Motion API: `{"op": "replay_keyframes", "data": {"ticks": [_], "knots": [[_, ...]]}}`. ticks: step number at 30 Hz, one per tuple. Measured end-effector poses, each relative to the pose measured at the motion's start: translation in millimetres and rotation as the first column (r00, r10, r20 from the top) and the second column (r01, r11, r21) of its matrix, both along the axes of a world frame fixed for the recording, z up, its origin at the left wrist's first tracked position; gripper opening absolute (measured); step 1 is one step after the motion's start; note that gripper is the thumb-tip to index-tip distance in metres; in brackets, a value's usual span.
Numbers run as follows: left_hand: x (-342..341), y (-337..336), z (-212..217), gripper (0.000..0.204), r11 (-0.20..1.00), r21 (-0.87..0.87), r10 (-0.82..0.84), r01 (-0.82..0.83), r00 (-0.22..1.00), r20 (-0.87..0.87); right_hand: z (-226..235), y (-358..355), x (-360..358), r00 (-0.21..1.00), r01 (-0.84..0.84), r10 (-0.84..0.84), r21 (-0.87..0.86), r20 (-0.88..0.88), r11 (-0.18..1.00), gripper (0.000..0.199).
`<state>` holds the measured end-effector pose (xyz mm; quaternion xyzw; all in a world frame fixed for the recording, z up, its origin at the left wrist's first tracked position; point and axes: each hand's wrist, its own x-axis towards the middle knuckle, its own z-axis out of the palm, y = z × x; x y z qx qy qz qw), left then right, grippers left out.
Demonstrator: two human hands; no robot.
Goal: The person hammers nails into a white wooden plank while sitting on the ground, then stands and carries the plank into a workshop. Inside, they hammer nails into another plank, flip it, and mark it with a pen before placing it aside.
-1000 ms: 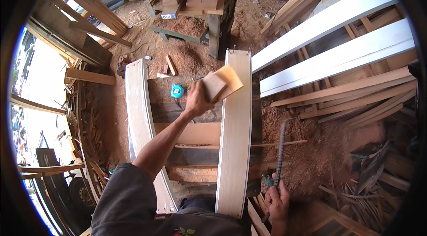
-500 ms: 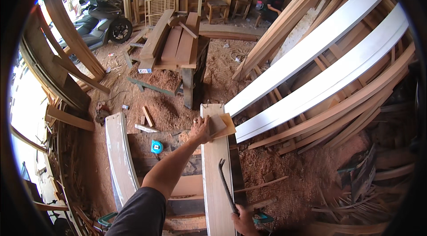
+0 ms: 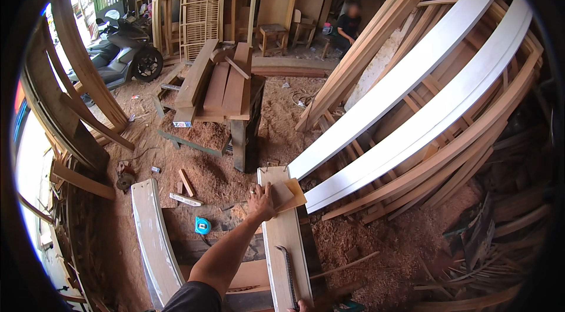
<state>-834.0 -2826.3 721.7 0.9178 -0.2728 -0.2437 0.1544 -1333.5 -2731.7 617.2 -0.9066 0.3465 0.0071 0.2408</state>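
Observation:
My left hand (image 3: 261, 201) is closed on the edge of a small brown wooden block (image 3: 283, 195), pressing it on the far end of a long pale board (image 3: 283, 232). A flat yellowish piece (image 3: 298, 193) sticks out to the right from under the block. Nails stand up at the board's far tip. My right hand (image 3: 302, 306), mostly cut off by the lower edge, grips a dark ribbed pry bar (image 3: 289, 271). Its hooked end points away from me, over the board.
Left of my arm lie a teal tape measure (image 3: 202, 226) and a curved board (image 3: 154, 235). Ahead stands a bench (image 3: 238, 135) stacked with planks. White curved frames (image 3: 406, 70) lean at the right. Shavings cover the floor. A person (image 3: 348, 26) sits far back; a motorbike (image 3: 126, 50) stands back left.
The view has tilted upward, so the scene sits lower. My right hand and the pry bar have dropped toward the lower edge. My left hand keeps its hold on the block.

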Motion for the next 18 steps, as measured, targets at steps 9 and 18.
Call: {"op": "replay_keyframes", "data": {"ticks": [9, 18], "knots": [[1.4, 0.1, -1.6, 0.143, 1.0, -0.002, -0.005, 0.005, 1.0, -0.001, -23.9, -0.2, -16.9, 0.994, -0.111, 0.107, -0.2, -0.033, 0.973, 0.047], [2.1, -0.3, -4.1, 0.142, 1.0, -0.026, 0.002, -0.001, 1.0, 0.006, -21.4, -1.5, -17.9, 0.996, -0.079, 0.075, -0.076, -0.043, 0.994, 0.048]]}}
